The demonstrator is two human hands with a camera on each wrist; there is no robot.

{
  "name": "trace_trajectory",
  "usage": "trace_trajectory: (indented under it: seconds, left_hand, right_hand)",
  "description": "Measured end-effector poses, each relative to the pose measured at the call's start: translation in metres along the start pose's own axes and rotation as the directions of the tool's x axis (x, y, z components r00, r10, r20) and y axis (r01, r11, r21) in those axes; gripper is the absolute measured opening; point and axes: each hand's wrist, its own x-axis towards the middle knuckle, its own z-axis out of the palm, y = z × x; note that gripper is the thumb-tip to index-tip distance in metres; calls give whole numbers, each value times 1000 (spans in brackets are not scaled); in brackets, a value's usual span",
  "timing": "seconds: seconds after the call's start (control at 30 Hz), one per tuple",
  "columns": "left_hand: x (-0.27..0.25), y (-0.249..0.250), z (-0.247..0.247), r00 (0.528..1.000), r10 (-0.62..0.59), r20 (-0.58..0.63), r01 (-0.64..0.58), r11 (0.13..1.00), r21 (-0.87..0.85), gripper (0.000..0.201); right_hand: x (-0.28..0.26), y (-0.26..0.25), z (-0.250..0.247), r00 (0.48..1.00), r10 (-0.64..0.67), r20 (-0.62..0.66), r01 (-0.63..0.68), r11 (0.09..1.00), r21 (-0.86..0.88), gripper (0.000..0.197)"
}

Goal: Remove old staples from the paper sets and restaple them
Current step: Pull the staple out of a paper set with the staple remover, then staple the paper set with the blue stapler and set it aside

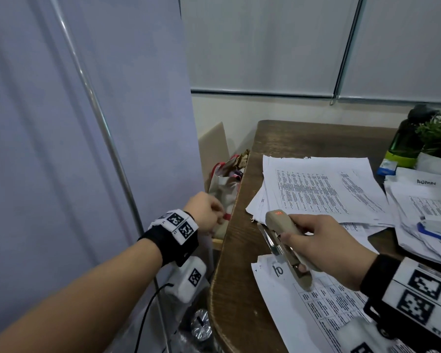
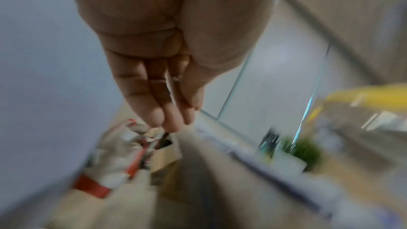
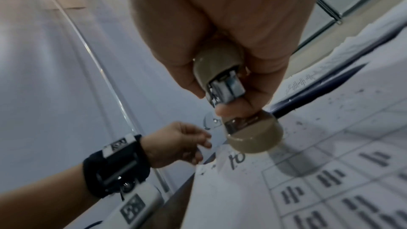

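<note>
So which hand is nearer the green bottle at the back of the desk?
Right. The right hand grips the stapler over the desk, nearer the green bottle; the left hand is off the desk's left edge.

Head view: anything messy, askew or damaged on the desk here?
Yes. The paper stacks are fanned out crookedly and overlap, and the far sheet's top edge looks ragged. The near sheet has a torn, crumpled corner, clearest in the right wrist view. The right hand holds the stapler hinged open.
</note>
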Motion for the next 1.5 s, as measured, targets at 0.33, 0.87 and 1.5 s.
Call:
trace_trajectory:
  seconds: [0.33,0.87,1.5]
  left_hand:
    - [-32,49,20,953,50,299,23,971,-236,25]
    - [11,140,92,925,252,285,-345,872,348,23]
    - [18,190,165,840,48,540,-439,645,626,38]
  right_hand:
    - [-6,-7,4,998,-67,-7,67,993,100,18]
    - [-16,59,-209,829,-57,-557,-59,980,-189,24]
    - [43,156,-311,843,171,-510,-466,706,-533,43]
